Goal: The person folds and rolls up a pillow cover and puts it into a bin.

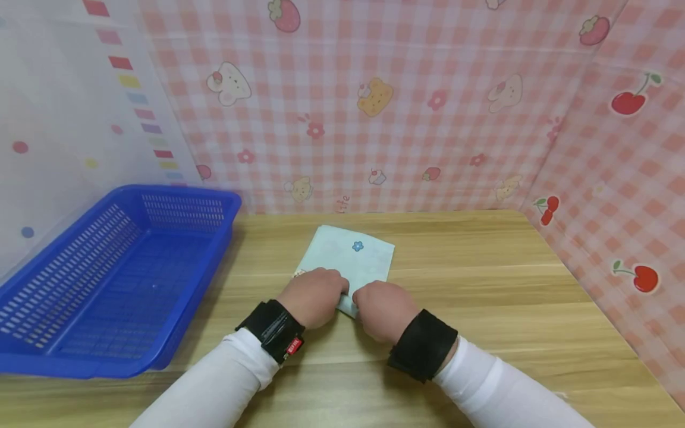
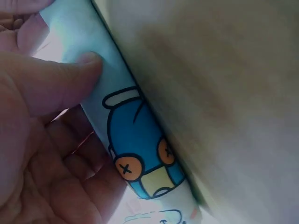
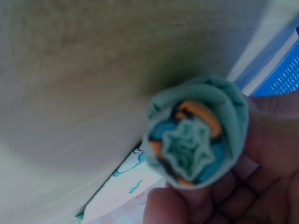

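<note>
A pale mint cloth [image 1: 342,255] with a small blue flower lies on the wooden table, its near edge rolled up into a tube. On the left side of that roll, my left hand [image 1: 317,296] holds it, thumb on top and fingers curled beneath. The left wrist view shows a blue and orange cartoon print on the cloth roll [image 2: 140,140]. My right hand [image 1: 386,309] grips the roll's right end. In the right wrist view, the end of the cloth roll [image 3: 196,140] shows spiralled layers, with thumb and fingers around it. Both hands cover part of the roll.
To the left stands a blue plastic basket [image 1: 144,291] with slotted sides. Wood-grain tabletop [image 1: 514,309] extends to the right of the cloth. A pink checked cloth wall [image 1: 342,142] rises behind the table, and another closes the right side.
</note>
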The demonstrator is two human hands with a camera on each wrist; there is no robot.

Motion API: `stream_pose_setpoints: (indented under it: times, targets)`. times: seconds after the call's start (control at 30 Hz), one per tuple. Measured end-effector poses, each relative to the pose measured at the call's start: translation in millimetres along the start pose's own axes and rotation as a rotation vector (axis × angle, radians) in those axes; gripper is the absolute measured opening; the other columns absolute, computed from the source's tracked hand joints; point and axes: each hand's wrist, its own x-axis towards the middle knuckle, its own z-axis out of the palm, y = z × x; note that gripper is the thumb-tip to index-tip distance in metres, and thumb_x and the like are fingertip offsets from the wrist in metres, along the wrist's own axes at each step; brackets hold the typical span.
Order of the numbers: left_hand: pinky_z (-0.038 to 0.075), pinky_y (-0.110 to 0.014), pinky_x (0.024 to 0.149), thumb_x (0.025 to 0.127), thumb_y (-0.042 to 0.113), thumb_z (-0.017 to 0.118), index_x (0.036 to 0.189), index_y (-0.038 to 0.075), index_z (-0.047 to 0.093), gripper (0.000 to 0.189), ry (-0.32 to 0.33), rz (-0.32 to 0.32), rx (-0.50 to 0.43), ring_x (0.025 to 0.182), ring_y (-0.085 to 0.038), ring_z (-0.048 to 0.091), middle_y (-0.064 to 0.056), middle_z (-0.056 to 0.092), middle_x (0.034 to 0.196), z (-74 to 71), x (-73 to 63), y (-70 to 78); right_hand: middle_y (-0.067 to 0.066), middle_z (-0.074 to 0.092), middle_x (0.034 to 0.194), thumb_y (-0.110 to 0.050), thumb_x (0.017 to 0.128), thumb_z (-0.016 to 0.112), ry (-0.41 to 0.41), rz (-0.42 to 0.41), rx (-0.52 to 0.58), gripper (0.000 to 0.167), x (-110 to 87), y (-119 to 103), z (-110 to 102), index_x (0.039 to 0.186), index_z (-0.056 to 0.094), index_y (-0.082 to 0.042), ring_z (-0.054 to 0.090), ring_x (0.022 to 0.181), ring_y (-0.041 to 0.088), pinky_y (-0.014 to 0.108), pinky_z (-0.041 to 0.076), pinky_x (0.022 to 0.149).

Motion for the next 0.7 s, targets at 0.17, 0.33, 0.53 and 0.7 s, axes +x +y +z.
stream_pose_setpoints:
  times: [0.17,0.33,0.53,0.7]
  targets:
    - [0.057,-0.037,0.077,0.097,0.005,0.067,0.108,0.016,0.076,0.018,0.075,0.007,0.039,0.089,-0.022,0.061,0.000,0.068,0.101,1.5,-5.7,1.7,0.001,0.060,0.072,-0.009,0.097,0.071,-0.048,0.006,0.031,0.013,5.4,5,0,0.085,0.069,-0.009,0.049,0.067,0.018,0.034,0.049,0.067]
    - [0.057,-0.037,0.075,0.096,0.005,0.068,0.104,0.015,0.077,0.017,0.102,0.025,0.074,0.085,-0.022,0.062,-0.001,0.068,0.096,-0.7,-9.0,4.7,0.002,0.060,0.072,-0.009,0.098,0.070,-0.069,0.006,0.062,0.014,7.5,7,-1,0.084,0.068,-0.009,0.049,0.066,0.019,0.035,0.048,0.067]
    - [0.055,-0.035,0.070,0.092,0.002,0.071,0.089,0.017,0.079,0.018,0.094,0.031,0.078,0.077,-0.018,0.061,0.000,0.069,0.086,-1.1,-6.9,3.2,-0.001,0.051,0.067,-0.010,0.099,0.069,-0.109,0.026,0.175,0.023,8.3,13,-1,0.077,0.063,-0.012,0.045,0.064,0.017,0.030,0.039,0.064]
    - [0.056,-0.036,0.071,0.094,0.002,0.070,0.092,0.017,0.078,0.017,0.079,0.029,0.046,0.078,-0.017,0.064,-0.001,0.072,0.090,1.9,-4.0,0.5,-0.004,0.041,0.065,-0.012,0.101,0.067,-0.152,0.028,0.260,0.030,8.9,21,-1,0.073,0.056,-0.015,0.044,0.064,0.015,0.028,0.035,0.064]
